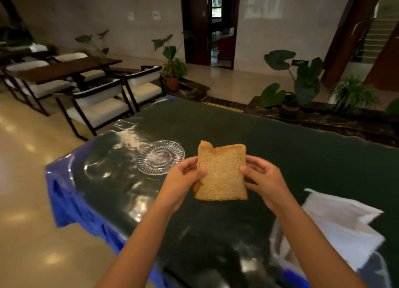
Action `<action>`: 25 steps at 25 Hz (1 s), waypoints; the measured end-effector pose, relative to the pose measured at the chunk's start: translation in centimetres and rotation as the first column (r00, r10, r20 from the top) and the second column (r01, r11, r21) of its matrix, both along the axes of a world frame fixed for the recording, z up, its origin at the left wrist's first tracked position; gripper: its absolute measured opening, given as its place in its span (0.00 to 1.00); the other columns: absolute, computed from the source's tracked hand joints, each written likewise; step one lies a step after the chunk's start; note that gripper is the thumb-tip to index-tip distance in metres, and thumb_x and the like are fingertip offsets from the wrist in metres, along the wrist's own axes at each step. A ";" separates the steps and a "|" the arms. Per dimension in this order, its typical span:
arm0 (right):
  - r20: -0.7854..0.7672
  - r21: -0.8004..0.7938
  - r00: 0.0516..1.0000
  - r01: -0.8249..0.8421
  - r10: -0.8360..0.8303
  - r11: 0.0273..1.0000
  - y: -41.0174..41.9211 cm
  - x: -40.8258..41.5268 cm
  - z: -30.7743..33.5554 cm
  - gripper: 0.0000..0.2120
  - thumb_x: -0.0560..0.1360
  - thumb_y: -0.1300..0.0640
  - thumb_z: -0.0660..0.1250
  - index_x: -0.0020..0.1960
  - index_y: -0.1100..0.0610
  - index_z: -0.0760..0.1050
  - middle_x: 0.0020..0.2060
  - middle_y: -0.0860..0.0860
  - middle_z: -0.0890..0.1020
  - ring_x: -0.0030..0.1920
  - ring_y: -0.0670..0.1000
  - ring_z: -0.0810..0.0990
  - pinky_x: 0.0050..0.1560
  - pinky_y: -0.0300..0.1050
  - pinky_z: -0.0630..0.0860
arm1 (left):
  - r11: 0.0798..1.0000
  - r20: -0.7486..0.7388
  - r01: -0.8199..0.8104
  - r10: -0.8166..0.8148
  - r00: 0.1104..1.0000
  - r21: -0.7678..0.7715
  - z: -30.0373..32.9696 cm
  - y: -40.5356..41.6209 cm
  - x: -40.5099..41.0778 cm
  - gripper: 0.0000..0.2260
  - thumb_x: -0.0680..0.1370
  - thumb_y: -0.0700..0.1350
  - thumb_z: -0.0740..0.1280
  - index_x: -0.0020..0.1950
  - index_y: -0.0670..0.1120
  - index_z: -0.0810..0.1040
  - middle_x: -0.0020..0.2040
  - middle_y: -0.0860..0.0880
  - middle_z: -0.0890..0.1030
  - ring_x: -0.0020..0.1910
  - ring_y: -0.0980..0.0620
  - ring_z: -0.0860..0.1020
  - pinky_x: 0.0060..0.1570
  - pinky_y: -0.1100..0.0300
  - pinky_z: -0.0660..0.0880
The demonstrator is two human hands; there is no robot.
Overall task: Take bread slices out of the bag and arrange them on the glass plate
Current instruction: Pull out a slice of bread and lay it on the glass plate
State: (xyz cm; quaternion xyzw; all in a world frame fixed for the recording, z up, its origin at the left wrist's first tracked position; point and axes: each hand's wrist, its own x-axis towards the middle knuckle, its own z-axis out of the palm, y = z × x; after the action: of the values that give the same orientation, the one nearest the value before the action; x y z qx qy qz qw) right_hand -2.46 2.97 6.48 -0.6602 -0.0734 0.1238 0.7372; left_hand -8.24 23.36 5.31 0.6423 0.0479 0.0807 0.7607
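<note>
Brown bread slices (222,173), at least two stacked face to face, are held upright above the dark green table (280,149). My left hand (183,177) grips their left edge and my right hand (263,177) grips their right edge. A round cut-glass plate (160,157) lies on the table just left of and behind the bread, with nothing on it. The clear and white plastic bag (336,227) lies crumpled on the table at the right, beside my right forearm.
The table's left edge hangs with blue cloth (71,201) and glossy plastic sheeting. Beyond it stand white-cushioned chairs (101,106) and a dark dining table (64,68). Potted plants (302,85) line the far side.
</note>
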 end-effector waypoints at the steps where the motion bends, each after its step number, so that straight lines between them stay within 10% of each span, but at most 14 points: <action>1: -0.011 -0.002 1.000 -0.011 0.011 1.000 2.2 -0.6 -0.3 0.15 0.70 0.63 0.68 0.55 0.53 0.76 0.47 0.51 0.82 0.47 0.47 0.82 0.37 0.41 0.79 | 1.000 -0.012 0.001 -0.001 1.000 0.020 -0.2 2.2 -0.8 0.13 0.73 0.35 0.68 0.54 0.48 0.80 0.44 0.51 0.84 0.43 0.55 0.81 0.40 0.62 0.79; 11: -0.095 -0.001 0.995 -0.035 0.035 0.999 18.8 -1.9 -2.5 0.14 0.70 0.63 0.69 0.55 0.53 0.76 0.46 0.52 0.82 0.47 0.50 0.82 0.36 0.43 0.79 | 0.981 -0.130 -0.055 0.080 0.988 0.186 -0.7 18.9 -2.8 0.15 0.73 0.36 0.68 0.59 0.45 0.78 0.43 0.51 0.80 0.36 0.59 0.81 0.34 0.63 0.79; 25: -0.190 0.002 0.973 0.134 -0.131 0.991 28.6 13.1 -8.4 0.15 0.71 0.64 0.68 0.56 0.53 0.75 0.47 0.50 0.82 0.46 0.47 0.81 0.36 0.38 0.81 | 0.956 -0.271 -0.053 0.135 0.953 0.289 -5.2 27.9 15.2 0.15 0.71 0.37 0.71 0.56 0.48 0.80 0.45 0.52 0.83 0.38 0.58 0.82 0.32 0.66 0.76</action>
State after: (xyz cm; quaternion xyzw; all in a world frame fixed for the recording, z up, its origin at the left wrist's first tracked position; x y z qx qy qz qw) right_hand 10.61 31.61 -1.90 -0.6432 0.0403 0.1361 0.7524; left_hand 6.96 51.29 0.12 0.7447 0.1770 0.0289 0.6429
